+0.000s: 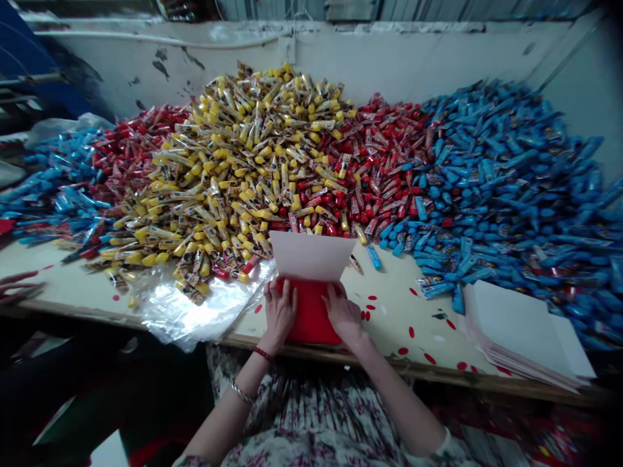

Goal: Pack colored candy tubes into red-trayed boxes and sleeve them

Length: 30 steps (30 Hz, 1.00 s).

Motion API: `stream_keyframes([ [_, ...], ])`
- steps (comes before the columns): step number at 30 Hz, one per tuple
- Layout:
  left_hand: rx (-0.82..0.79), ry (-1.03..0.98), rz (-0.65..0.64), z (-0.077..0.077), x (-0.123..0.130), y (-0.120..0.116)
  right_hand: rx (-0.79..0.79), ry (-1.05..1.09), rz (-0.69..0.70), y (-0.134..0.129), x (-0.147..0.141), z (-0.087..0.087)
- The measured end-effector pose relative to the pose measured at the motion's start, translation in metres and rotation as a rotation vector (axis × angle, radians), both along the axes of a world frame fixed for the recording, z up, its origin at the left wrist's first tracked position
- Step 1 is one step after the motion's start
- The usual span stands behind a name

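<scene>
1. Red sheet (312, 314) lies at the table's (392, 305) front edge, white card (314, 255) raised behind.
2. Left hand (281, 312), right hand (343, 316): fingers loosely spread on its sides (pinching? can't tell). Best: even pressure, edges square.
3. Count: one sheet, one raised card, one card stack (516, 327); packets: one yellow pile (243, 149), two red piles (379, 146), two blue piles (506, 168).
</scene>
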<state>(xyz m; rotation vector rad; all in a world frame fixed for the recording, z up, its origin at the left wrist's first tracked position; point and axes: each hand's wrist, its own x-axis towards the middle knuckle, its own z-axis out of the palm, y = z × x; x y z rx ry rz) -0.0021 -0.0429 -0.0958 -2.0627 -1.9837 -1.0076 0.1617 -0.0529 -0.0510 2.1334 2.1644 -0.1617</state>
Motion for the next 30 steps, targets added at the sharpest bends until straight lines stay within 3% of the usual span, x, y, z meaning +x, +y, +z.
stream_keyframes([
  [7, -0.062, 0.051, 0.006, 0.002, 0.006, 0.001, 0.039, -0.030, 0.036, -0.007, -0.006, 0.002],
  [12, -0.169, 0.089, 0.001, 0.015, 0.004, 0.000, 0.062, -0.041, 0.057, -0.008, -0.013, 0.018],
  [16, -0.281, 0.100, -0.029, 0.016, -0.005, -0.006, 0.193, -0.033, 0.195, -0.007, -0.016, 0.023],
  [22, -0.205, 0.043, -0.093, 0.001, -0.003, -0.015, 0.235, 0.033, 0.349, 0.001, -0.010, -0.007],
  [27, -0.294, 0.120, -0.004, 0.000, 0.013, -0.026, 0.213, 0.084, 0.287, -0.004, -0.009, -0.028],
  [30, -0.262, 0.157, 0.005, 0.004, 0.019, -0.033, 0.224, 0.136, 0.272, -0.009, -0.008, -0.033],
])
